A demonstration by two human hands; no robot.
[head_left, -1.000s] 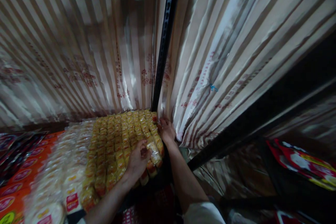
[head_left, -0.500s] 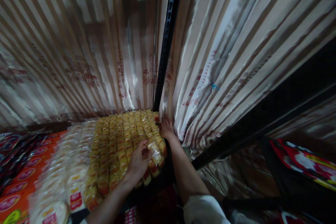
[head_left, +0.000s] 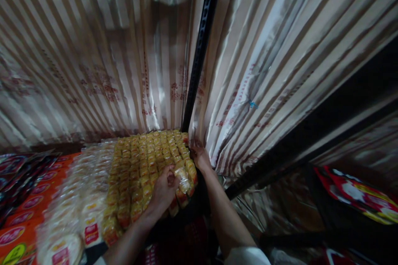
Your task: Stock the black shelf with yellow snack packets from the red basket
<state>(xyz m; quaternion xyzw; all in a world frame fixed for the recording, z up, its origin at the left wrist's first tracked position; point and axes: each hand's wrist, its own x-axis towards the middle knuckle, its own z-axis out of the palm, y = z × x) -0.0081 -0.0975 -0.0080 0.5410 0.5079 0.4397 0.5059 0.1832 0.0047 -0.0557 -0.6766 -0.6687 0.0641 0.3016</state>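
Observation:
Rows of small yellow wrapped snack packs [head_left: 139, 165] stand side by side on a dark shelf. Over the front right part of them is my left hand [head_left: 165, 187], its fingers curled and pressed together at a clear-wrapped snack pack [head_left: 183, 180] lying on top. My right hand [head_left: 199, 154] reaches to the far right corner of the rows, beside the last packs. Its fingers are bent against that side; the tips are dim, and I cannot make out what is between them.
Clear packs of round white cakes [head_left: 66, 248] and orange packets [head_left: 15, 232] lie to the left. A black perforated post [head_left: 199, 58] rises at the corner before striped plastic sheeting [head_left: 124, 70]. A dark rail [head_left: 280, 153] slants at right, near a red packet [head_left: 351, 190].
My right hand has shifted slightly at the corner and its fingers have bent more. My left hand stays at the clear-wrapped pack. The camera view has moved a little.

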